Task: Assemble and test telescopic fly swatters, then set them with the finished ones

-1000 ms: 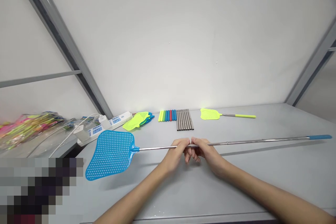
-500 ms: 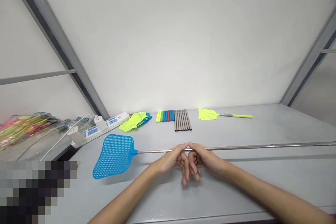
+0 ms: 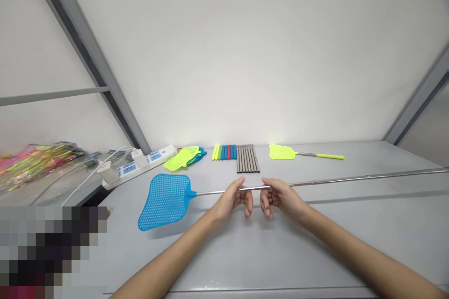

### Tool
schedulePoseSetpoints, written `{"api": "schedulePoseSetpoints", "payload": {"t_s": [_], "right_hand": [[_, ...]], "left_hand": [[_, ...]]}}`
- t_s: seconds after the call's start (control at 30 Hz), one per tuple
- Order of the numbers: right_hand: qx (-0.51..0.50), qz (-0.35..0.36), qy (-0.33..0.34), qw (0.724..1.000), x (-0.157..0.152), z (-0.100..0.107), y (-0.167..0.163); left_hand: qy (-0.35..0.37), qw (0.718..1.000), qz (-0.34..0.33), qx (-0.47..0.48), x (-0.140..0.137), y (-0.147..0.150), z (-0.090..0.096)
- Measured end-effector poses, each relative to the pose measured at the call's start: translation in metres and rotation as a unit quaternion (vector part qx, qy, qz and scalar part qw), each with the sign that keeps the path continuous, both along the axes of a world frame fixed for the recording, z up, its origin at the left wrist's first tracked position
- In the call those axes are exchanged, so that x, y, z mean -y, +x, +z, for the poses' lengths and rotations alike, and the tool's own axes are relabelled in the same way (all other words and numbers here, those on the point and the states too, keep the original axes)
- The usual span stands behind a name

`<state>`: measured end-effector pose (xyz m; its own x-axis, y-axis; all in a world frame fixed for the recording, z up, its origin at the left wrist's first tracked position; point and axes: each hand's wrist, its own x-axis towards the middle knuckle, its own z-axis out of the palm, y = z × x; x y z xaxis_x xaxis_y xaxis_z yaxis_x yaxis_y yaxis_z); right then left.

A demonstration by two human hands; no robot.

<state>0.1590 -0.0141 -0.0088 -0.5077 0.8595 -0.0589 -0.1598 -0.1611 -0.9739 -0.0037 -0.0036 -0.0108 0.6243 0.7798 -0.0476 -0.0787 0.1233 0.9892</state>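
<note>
Swatter [image 3: 164, 201], blue: held in the air over the desk [image 3: 217, 261], crosswise before the body, with both hands. Long axis nearly level: head [image 3: 170, 196] toward nine o'clock, shaft [image 3: 336, 180] reaching out slightly above three o'clock and cut off at the right edge of view. Far end therefore not visible.

Left grip [image 3: 230, 201]: curled loosely about the shaft, between thumb and fingers, with thumb tip standing somewhat above; cannot tell how firmly. Right grip [image 3: 282, 198]: pinching the shaft, thumb above and bent fingers below. Left one nearer to the head, with only a short bare piece of shaft between; right one on the side of the long piece. Between the two grips, a small gap, also crossed by the shaft.

Beyond, on the desk, as seen from the grips: toward ten o'clock, loose heads [image 3: 184, 158] in a pile; toward eleven, coloured handles [image 3: 224, 152] in a row; nearly at twelve, steel tubes [image 3: 247, 159], just beside the handles; between one and two, a yellow swatter [image 3: 282, 152], well apart.
</note>
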Motion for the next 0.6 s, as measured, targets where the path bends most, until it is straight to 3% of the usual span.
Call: {"api": "schedulePoseSetpoints", "payload": {"t_s": [0.13, 0.3, 0.43, 0.6], "right_hand": [[-0.001, 0.000, -0.009, 1.000, -0.001, 0.005, 0.005], [-0.006, 0.061, -0.037, 0.997, 0.000, 0.002, 0.006], [-0.014, 0.101, -0.067, 0.993, 0.000, -0.007, 0.005], [-0.027, 0.129, -0.080, 0.988, 0.002, -0.012, 0.003]], "left_hand": [[0.012, 1.000, 0.006, 0.010, -0.004, -0.010, 0.012], [-0.027, 0.994, -0.103, -0.032, 0.001, -0.016, 0.027], [-0.055, 0.984, -0.169, -0.030, 0.004, -0.015, 0.027], [-0.085, 0.976, -0.200, -0.013, 0.004, -0.012, 0.020]]}}
